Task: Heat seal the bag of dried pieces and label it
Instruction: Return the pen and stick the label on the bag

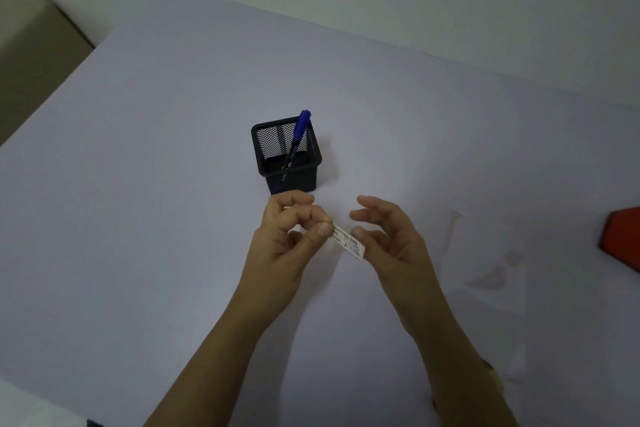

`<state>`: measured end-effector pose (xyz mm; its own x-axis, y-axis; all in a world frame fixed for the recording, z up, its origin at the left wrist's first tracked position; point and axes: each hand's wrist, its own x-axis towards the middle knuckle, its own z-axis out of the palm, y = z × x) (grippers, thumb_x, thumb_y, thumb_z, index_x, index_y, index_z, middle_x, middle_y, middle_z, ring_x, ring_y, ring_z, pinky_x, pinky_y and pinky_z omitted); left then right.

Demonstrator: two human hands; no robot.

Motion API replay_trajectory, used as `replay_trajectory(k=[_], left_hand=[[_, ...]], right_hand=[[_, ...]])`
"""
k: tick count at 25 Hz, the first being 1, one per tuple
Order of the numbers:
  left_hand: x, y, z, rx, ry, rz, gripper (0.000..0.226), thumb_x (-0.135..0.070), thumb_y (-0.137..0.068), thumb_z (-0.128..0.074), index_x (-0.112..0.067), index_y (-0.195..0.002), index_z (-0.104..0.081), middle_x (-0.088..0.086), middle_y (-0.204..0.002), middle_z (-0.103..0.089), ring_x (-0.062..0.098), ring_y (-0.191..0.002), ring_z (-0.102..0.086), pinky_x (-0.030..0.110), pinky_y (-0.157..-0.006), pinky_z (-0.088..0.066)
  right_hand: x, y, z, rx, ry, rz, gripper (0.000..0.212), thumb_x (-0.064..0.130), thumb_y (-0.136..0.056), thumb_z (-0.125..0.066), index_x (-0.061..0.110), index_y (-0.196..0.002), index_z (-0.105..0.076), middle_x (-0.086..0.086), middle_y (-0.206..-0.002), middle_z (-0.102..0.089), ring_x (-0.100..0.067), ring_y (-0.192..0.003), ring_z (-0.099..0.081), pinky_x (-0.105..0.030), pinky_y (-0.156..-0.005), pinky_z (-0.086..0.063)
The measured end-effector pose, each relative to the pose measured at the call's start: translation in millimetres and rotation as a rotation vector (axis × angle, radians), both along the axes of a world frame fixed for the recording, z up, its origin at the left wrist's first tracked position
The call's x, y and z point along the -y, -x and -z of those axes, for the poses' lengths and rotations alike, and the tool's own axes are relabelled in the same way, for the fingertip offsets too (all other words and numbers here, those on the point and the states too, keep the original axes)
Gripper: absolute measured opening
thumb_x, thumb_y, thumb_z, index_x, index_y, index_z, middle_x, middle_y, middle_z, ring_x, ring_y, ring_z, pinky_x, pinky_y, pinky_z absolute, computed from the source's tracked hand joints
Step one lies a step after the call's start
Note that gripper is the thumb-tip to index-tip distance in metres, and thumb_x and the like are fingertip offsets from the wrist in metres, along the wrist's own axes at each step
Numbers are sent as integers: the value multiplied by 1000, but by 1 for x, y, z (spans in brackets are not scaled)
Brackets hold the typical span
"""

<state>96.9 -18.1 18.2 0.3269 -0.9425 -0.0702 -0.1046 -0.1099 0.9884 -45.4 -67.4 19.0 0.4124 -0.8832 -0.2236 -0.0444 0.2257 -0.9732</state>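
Just nearer than the black mesh pen holder (287, 156), the left hand (284, 243) pinches one end of the written label (348, 242) between thumb and forefinger. The other end meets the right hand (391, 243), whose fingers are loosely spread; whether it grips is unclear. The clear bag (495, 274) lies to the holder's right.

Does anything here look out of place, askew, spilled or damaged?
Nothing stands out. The blue marker leans in the upright mesh pen holder; the left hand pinches an intact label; the clear bag lies flat.
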Motion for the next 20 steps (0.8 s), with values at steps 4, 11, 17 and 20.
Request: replay_trajectory(k=[4,11,17,20], left_hand=[[0,3,7,240,101,-49,11,-37,-79,-60,-49,-79,-60,-29,-90,-45,-2,-86,-50,7,-69,-44],[3,10,10,395,257,-137,6,-23,-80,-60,-24,-86,-60,-15,-88,-44,-10,-84,-46,2,-68,-41],[4,7,12,372,278,-140,7,-29,-81,-61,-23,-86,-61,-15,-89,-45,-9,-85,-47,3,-68,-41],[4,5,13,365,251,-148,4,-27,-81,-59,-25,-85,-60,-16,-90,-45,-7,-85,-48,4,-68,-43]], right_hand=[[4,0,3,-26,88,-54,17,29,-74,-65,25,-91,-66,16,-58,-51,-2,-53,-44,-14,-53,-42],[10,0,8,-52,178,-115,19,40,-77,-66,35,-95,-71,-4,-58,-47,-18,-56,-41,-26,-59,-43],[14,-2,10,-12,153,-104,8,24,-75,-68,30,-80,-67,12,-51,-43,-6,-52,-37,-16,-52,-38],[15,-4,12,-40,172,-79,7,26,-76,-71,23,-76,-65,14,-54,-49,-6,-53,-40,-16,-54,-39]])
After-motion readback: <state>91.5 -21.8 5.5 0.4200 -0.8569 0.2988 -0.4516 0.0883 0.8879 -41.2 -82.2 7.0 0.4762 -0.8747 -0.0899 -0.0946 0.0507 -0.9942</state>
